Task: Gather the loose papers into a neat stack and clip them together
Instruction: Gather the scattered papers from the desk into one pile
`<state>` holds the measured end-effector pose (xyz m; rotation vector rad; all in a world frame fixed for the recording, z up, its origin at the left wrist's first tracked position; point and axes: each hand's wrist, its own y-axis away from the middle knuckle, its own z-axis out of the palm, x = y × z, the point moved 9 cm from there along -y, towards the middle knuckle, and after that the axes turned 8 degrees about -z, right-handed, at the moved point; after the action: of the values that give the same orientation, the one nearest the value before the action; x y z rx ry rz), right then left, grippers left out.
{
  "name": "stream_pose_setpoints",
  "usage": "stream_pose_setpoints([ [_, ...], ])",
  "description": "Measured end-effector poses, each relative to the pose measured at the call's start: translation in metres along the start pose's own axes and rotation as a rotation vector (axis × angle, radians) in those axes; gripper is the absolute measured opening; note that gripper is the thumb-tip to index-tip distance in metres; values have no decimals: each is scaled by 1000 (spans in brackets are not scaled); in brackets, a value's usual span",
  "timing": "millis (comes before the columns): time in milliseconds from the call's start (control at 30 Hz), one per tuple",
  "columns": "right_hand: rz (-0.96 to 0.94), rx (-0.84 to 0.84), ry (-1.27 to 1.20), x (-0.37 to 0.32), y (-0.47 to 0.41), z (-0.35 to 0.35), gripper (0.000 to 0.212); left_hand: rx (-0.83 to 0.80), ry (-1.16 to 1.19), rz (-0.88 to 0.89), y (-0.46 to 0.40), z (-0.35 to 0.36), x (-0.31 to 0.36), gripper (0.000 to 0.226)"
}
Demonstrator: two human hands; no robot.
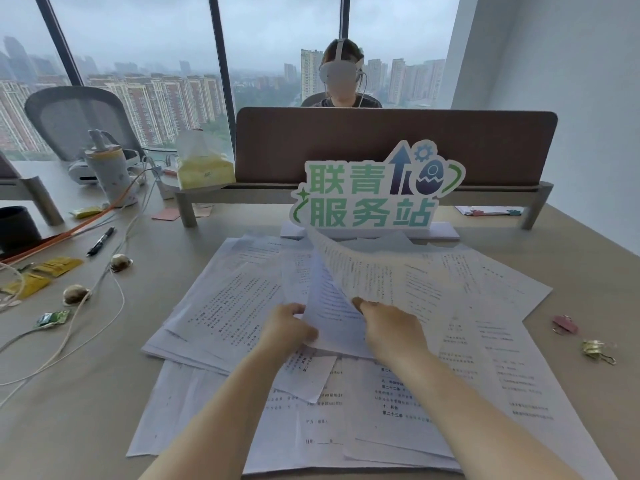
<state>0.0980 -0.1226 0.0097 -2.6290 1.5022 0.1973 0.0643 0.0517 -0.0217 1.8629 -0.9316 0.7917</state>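
Observation:
Several printed white sheets (221,306) lie fanned and overlapping across the middle of the desk. My right hand (391,330) pinches a sheet (363,271) by its near edge and holds it lifted, curling up toward the sign. My left hand (289,329) grips the near left edge of the sheets (329,323) just beneath the lifted one. Two binder clips lie on the desk to the right, a pink one (565,324) and a gold one (597,349), both apart from my hands.
A green and white sign (374,192) stands behind the papers, before a brown divider (394,143). Cables (114,306), a black pen (100,241), yellow packets (57,266) and a cup (109,174) crowd the left. A person in a headset sits opposite.

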Motion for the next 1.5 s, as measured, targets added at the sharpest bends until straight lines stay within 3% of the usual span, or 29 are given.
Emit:
stream_pose_setpoints([
  [167, -100, -118, -10, -22, -4, 18, 54, -51, 174, -42, 4, -1, -11, 15],
  [267, -106, -175, 25, -28, -1, 24, 84, -93, 359, -99, 4, -2, -18, 18],
  [400, -113, -124, 59, -33, -6, 22, 65, -68, 427, -117, 5, -4, -20, 28],
  [600, -92, -96, 82, -33, -15, 21, 65, 116, 324, -154, 4, -29, -14, 40],
  [667, -111, -96, 89, -37, -16, 22, 67, 73, 431, -245, 3, -27, -18, 24],
  [733, -119, -98, 98, -39, -18, 24, 66, 12, 580, -321, 2, -20, -24, 23],
  [833, -119, -108, 106, -41, -19, 24, 64, -56, 684, -344, 7, -10, -22, 7],
  [933, -140, -118, 83, -43, -15, 24, 52, -119, 643, -360, 7, -5, -18, 27],
  [1033, -147, -123, 93, -45, -10, 25, 64, -169, 532, -362, 8, 2, -16, 27],
  [1167, -113, -66, 172, -46, -13, 23, 57, -82, 491, -315, 2, 2, -19, 23],
  [1267, -96, -30, 185, -41, -16, 20, 64, -52, 638, -266, 5, -8, -20, 36],
  [1400, -131, 4, 180, -31, -11, 15, 67, 134, 800, -215, 6, -54, -33, 47],
  [1500, -184, -25, 195, -29, 0, 17, 69, 182, 729, -208, 2, -76, -40, 38],
])
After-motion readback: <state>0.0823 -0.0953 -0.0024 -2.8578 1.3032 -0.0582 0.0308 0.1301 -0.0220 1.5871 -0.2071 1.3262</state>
